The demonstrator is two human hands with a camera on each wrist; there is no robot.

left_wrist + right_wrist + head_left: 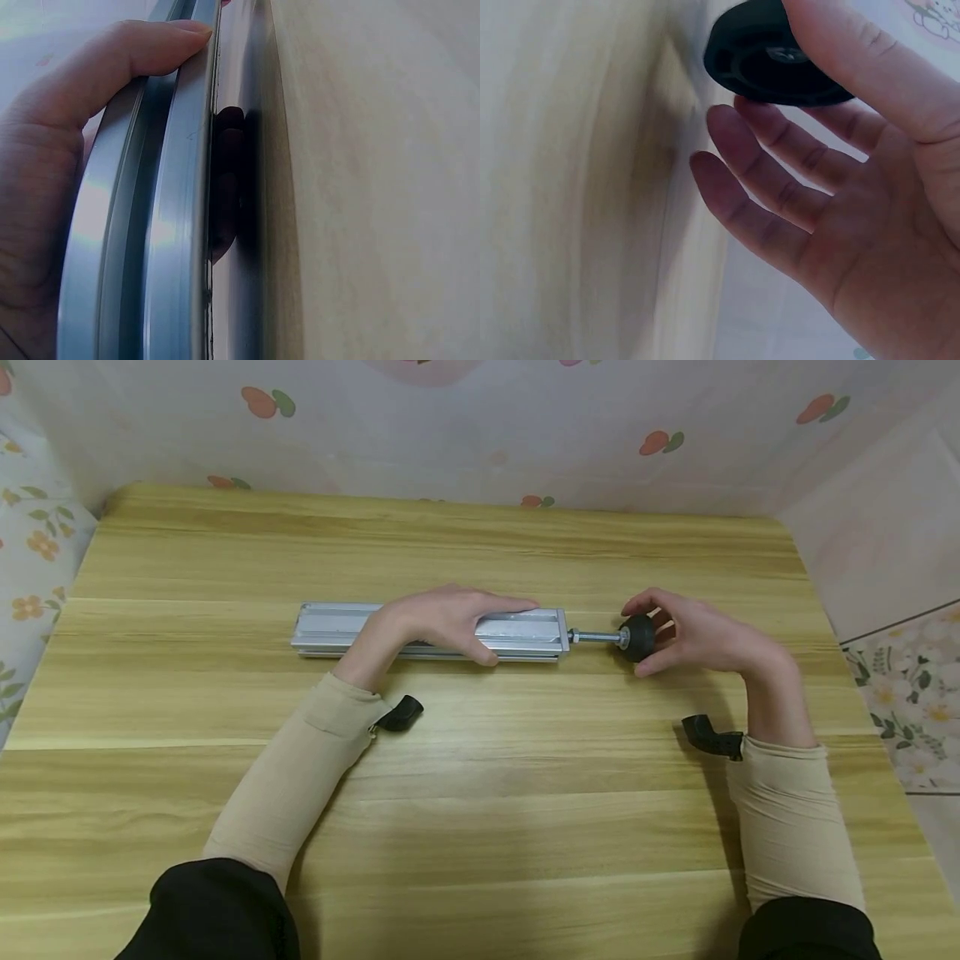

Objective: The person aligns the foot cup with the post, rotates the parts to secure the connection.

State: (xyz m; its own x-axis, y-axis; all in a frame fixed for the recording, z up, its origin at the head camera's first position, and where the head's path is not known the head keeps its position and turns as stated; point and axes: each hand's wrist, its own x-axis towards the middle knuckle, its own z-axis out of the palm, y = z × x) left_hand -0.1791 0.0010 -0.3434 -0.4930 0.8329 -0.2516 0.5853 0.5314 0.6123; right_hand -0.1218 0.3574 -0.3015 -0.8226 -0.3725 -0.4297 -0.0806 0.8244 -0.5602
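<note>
A silver aluminium profile lies crosswise in the middle of the head view. My left hand grips it from above, thumb along the near side and fingers over the far side. In the left wrist view, fingertips show dark beyond the lower edge of the profile. From its right end plate a threaded rod with nuts runs out to a black round levelling foot. My right hand holds that foot between thumb and fingers. The right wrist view shows the hollow underside of the foot, with the lower fingers curving free beneath it.
A wood-grain table carries everything. Behind it hangs a pale curtain with a fruit print, and floral cloth hangs at the left. Black curved camera mounts stick out from both beige sleeves.
</note>
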